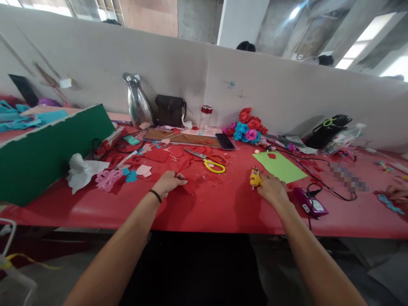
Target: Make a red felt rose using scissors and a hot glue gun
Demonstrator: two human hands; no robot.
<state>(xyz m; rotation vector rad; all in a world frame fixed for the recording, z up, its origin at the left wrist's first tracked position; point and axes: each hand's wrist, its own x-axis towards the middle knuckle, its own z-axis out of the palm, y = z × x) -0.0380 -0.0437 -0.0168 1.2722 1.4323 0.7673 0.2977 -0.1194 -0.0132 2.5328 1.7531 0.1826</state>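
My left hand (168, 182), with a dark band at the wrist, pinches a red piece (190, 185) low over the red table (210, 212). To the right, my right hand (273, 187) lies at a small yellow object (255, 178), its fingers partly hidden behind the hand; whether it grips the object is unclear. Beyond my hands, scissors (214, 165) with yellow and orange handles lie among red scraps (157, 154). A light green sheet (282, 165) is just past my right hand.
A green board (57, 153), white tissue (79, 170) and pink lace (109, 179) are left. Behind stand a metal jug (137, 102), glass jar (205, 120), phone (225, 141) and paper flowers (248, 127). A purple box (310, 203) with a cord is right; another person's hand (398, 194) is far right.
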